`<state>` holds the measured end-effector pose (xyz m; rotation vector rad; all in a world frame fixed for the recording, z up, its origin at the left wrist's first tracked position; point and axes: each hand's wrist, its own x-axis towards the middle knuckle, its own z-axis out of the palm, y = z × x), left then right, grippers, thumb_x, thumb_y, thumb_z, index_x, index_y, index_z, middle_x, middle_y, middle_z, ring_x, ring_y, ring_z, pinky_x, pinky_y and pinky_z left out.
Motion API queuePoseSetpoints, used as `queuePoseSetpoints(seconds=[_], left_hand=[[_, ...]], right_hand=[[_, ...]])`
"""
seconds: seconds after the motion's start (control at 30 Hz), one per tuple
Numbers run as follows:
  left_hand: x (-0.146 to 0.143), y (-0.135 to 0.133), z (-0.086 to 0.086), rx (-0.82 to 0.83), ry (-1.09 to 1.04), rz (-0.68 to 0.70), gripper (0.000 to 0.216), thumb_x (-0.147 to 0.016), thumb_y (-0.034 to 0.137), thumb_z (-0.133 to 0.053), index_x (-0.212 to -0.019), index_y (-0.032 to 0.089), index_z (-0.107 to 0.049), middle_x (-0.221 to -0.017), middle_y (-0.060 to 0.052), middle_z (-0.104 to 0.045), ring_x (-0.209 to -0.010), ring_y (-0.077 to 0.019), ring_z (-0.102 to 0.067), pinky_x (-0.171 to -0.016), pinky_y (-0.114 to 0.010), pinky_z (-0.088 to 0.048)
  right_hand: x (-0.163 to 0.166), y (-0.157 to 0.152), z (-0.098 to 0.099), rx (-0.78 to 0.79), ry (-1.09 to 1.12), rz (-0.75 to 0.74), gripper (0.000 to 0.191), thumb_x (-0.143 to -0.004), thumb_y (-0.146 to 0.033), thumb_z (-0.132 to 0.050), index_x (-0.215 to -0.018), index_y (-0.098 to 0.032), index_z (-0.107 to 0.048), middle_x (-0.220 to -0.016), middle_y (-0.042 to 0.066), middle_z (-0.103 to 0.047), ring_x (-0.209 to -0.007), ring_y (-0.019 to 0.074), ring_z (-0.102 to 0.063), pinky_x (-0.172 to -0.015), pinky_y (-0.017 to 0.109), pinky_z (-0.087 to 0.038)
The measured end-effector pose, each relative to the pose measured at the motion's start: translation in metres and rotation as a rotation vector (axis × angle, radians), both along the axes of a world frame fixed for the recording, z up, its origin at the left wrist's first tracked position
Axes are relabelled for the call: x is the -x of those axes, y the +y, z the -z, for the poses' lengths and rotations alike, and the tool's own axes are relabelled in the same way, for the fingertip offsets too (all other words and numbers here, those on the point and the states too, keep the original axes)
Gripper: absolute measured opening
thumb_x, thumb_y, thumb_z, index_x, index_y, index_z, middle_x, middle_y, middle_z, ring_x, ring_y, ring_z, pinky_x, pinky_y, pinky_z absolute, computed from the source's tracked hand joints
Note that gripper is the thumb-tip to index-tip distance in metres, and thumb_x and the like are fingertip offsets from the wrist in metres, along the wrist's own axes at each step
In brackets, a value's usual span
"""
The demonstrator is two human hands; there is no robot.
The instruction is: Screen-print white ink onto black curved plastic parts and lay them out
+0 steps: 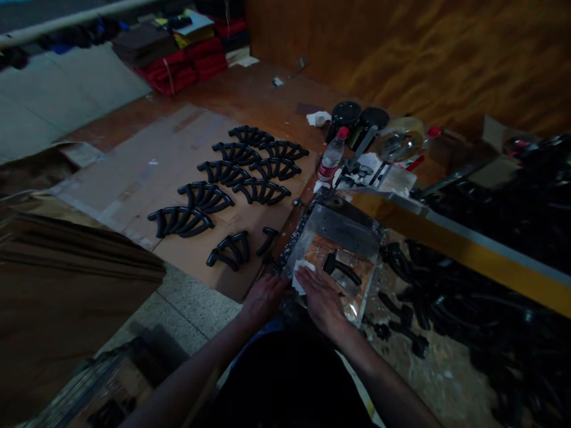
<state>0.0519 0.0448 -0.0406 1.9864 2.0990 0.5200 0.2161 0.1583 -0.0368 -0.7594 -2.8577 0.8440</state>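
My right hand (322,299) has its fingers on a folded white cloth or paper (303,275), at the left edge of a worn work plate (341,226). On that plate, just beyond my right fingers, lies a black curved handle-like part (343,268). My left hand (266,295) is beside the plate, near the edge of the cardboard. Its fingers look curled, and whatever they may hold is hidden in the dark. Ahead of it rest a single black curved part (267,241) and a small group of the same parts (229,251).
Several fanned groups of black parts (207,196) cover the cardboard sheet (134,160). A red-capped bottle (332,156), dark cups (345,116) and a tape roll (401,139) stand behind the plate. Black parts (446,297) pile up right, beside a yellow-edged barrier (446,244). Stacked cardboard (66,285) stands left.
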Motion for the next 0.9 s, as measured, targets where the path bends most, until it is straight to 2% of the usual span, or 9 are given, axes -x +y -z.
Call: queuePoseSetpoints(seconds=[0.17,0.27,0.33,0.4,0.5,0.6,0.67,0.73,0.9], left_hand=[[0.000,0.000,0.001,0.009,0.019,-0.024,0.024,-0.096,0.027,-0.044,-0.103,0.018,-0.065,-0.079,-0.007,-0.062,-0.074,-0.0206,-0.055,-0.066,-0.032,-0.047],[0.001,-0.001,0.003,0.002,0.020,-0.007,0.023,-0.096,0.027,-0.045,-0.104,0.018,-0.065,-0.081,-0.007,-0.063,-0.075,-0.0200,-0.056,-0.068,-0.032,-0.048],[0.001,-0.001,0.003,-0.002,0.010,-0.006,0.024,-0.095,0.027,-0.047,-0.110,0.018,-0.064,-0.083,-0.007,-0.064,-0.075,-0.0195,-0.057,-0.070,-0.031,-0.049],[0.002,-0.001,0.003,0.005,-0.003,-0.018,0.025,-0.094,0.027,-0.049,-0.113,0.018,-0.063,-0.084,-0.007,-0.064,-0.077,-0.0194,-0.058,-0.071,-0.031,-0.049],[0.004,0.000,0.003,0.035,-0.022,-0.037,0.022,-0.094,0.027,-0.049,-0.108,0.019,-0.065,-0.087,-0.008,-0.066,-0.083,-0.0199,-0.060,-0.074,-0.031,-0.051],[0.006,-0.001,0.005,0.037,-0.034,-0.051,0.022,-0.094,0.029,-0.051,-0.106,0.020,-0.066,-0.092,-0.008,-0.067,-0.086,-0.0195,-0.062,-0.078,-0.032,-0.053],[0.007,-0.002,0.006,0.019,-0.050,-0.061,0.022,-0.093,0.030,-0.052,-0.108,0.020,-0.066,-0.093,-0.008,-0.068,-0.088,-0.0197,-0.064,-0.080,-0.032,-0.053],[0.008,-0.004,0.006,0.007,-0.092,-0.079,0.023,-0.092,0.030,-0.053,-0.108,0.020,-0.066,-0.094,-0.008,-0.070,-0.090,-0.0202,-0.065,-0.081,-0.032,-0.054],[-0.001,0.005,-0.013,0.053,-0.313,-0.120,0.025,-0.092,0.034,-0.051,-0.105,0.021,-0.068,-0.097,-0.006,-0.074,-0.089,-0.0205,-0.069,-0.078,-0.033,-0.056]], right_hand=[[-0.001,-0.002,-0.003,0.002,0.008,0.005,0.064,-0.082,-0.001,-0.038,-0.140,-0.024,-0.050,-0.144,0.004,-0.048,-0.135,0.0208,-0.043,-0.113,0.044,-0.037],[-0.017,-0.006,-0.021,0.072,-0.001,-0.028,0.065,-0.077,0.000,-0.038,-0.135,-0.023,-0.057,-0.140,0.005,-0.054,-0.132,0.0203,-0.047,-0.113,0.042,-0.037],[-0.028,-0.004,-0.037,0.176,0.020,0.025,0.062,-0.076,-0.002,-0.038,-0.129,-0.024,-0.061,-0.135,0.005,-0.059,-0.128,0.0199,-0.052,-0.111,0.041,-0.038],[-0.038,0.003,-0.051,0.313,0.089,0.180,0.054,-0.080,-0.008,-0.040,-0.124,-0.025,-0.065,-0.128,0.004,-0.064,-0.121,0.0209,-0.058,-0.106,0.042,-0.042],[-0.050,0.016,-0.063,0.544,0.273,0.518,0.036,-0.086,-0.030,-0.049,-0.114,-0.023,-0.070,-0.115,0.005,-0.071,-0.105,0.0247,-0.066,-0.094,0.042,-0.050],[-0.060,0.023,-0.064,0.824,0.475,0.847,0.042,-0.078,-0.051,-0.064,-0.103,-0.018,-0.072,-0.095,0.007,-0.075,-0.084,0.0237,-0.069,-0.075,0.034,-0.054],[-0.066,0.023,-0.063,0.996,0.593,1.028,0.046,-0.069,-0.052,-0.075,-0.098,-0.016,-0.071,-0.085,0.006,-0.075,-0.074,0.0221,-0.069,-0.066,0.031,-0.054],[-0.072,0.022,-0.062,1.114,0.691,1.140,0.046,-0.061,-0.047,-0.082,-0.093,-0.016,-0.070,-0.082,0.006,-0.074,-0.070,0.0214,-0.069,-0.061,0.030,-0.055],[-0.101,0.027,-0.066,1.177,0.846,1.267,0.039,-0.058,-0.037,-0.086,-0.085,-0.015,-0.069,-0.080,0.005,-0.074,-0.069,0.0200,-0.069,-0.059,0.030,-0.057]])
